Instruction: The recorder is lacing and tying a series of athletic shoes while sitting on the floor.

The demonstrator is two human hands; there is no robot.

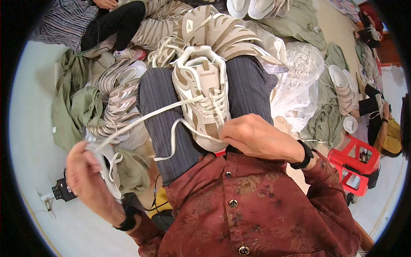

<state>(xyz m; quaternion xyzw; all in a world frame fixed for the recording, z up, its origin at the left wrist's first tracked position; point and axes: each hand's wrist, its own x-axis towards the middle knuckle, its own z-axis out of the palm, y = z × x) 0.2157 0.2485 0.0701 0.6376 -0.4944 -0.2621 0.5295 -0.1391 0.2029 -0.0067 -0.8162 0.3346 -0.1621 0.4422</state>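
Observation:
A beige and white sneaker [204,115] lies between my thighs, its toe toward my body and its heel opening away. White laces run partway through its eyelets. My left hand [87,175] is out to the left, slightly blurred, with its fingers closed on the far part of a shoelace [147,116] stretched taut from the sneaker's upper eyelets. Another loose lace end [173,139] curls over my left thigh. My right hand [257,138] is closed at the sneaker's toe, on its right side; its fingertips are partly hidden.
Stacked beige shoe uppers [224,34] rest just beyond the sneaker. More uppers [117,103] lie in a row at the left beside green cloth [70,92]. To the right are a clear plastic bag [299,81] and a red stool [355,160]. Another person's bent leg [117,25] is at upper left.

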